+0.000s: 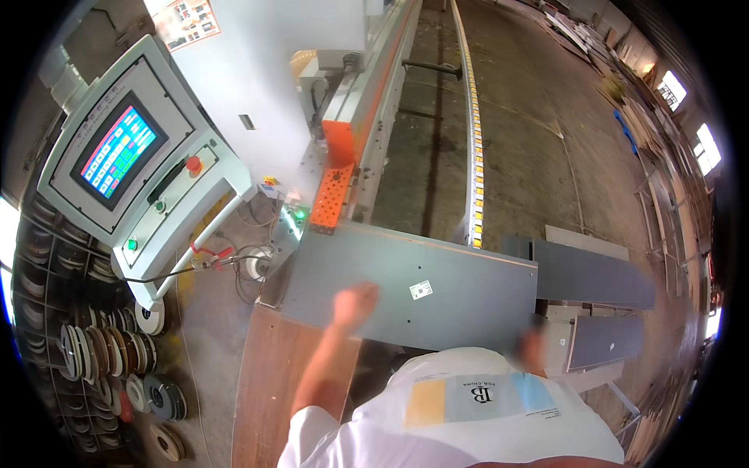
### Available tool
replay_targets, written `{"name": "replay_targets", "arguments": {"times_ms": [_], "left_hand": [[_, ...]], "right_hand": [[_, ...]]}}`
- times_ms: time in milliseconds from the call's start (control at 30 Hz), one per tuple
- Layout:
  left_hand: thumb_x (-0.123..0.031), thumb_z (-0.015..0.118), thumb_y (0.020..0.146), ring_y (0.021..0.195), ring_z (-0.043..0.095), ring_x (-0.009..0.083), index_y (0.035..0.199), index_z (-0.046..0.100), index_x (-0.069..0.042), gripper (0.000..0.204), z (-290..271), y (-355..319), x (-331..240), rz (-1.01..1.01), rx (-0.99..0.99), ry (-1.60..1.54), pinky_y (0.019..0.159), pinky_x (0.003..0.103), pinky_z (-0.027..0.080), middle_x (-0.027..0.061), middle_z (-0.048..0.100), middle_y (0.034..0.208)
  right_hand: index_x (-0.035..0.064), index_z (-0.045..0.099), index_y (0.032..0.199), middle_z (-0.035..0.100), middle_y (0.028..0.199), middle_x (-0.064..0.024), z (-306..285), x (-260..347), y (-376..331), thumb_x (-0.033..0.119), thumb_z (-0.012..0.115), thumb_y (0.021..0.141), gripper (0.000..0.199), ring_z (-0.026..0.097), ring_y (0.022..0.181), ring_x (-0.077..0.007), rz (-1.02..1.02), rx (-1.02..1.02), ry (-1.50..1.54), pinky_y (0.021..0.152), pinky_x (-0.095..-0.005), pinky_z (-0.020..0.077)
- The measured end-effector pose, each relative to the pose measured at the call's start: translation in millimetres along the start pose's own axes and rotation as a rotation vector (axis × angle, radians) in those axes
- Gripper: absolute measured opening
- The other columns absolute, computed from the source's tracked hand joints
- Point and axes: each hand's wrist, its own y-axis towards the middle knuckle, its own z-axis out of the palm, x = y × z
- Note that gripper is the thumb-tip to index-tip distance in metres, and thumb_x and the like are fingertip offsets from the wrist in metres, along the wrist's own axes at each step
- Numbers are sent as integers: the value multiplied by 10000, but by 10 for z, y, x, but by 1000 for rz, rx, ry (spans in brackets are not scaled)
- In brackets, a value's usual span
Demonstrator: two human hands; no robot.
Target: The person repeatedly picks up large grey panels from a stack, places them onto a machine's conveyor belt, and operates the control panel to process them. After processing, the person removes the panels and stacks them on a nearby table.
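A long grey panel (351,261) with a small white label and a few drilled holes lies flat in front of me, its far left end by the orange guide (335,191) of a large machine. My left hand (356,306) is over the panel's left half, near its front edge; motion smears its fingers, and whether it touches the surface is unclear. At the panel's near right corner is my right hand (533,347), beside or against the edge. Its fingers are blurred and partly hidden.
A control console (117,148) with a lit screen and red button stands left of the white machine body (242,78). Rolls of edge banding (109,351) fill a rack at lower left. A brown board (285,382) is near my left arm. More grey panels (589,273) are stacked right.
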Motion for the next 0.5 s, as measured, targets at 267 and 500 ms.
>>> {"name": "replay_targets", "arguments": {"times_ms": [267,500], "left_hand": [[-271,683,894,645,694,353,950,762,-177,135,1253,-814,-590,173,-129,102,586,453,559,117,723,766],[-244,712,851,541,648,310,882,750,-187,75,1482,-766,-629,183,-350,341,479,419,513,80,681,675]], "right_hand": [[126,621,975,552,833,-17,71,-32,50,311,534,1060,221,539,756,-151,-762,-319,-1888,681,-318,486],[96,677,1007,617,880,-26,-36,-78,380,261,586,1034,191,587,808,-142,-996,-1168,-3283,716,-332,514]]}}
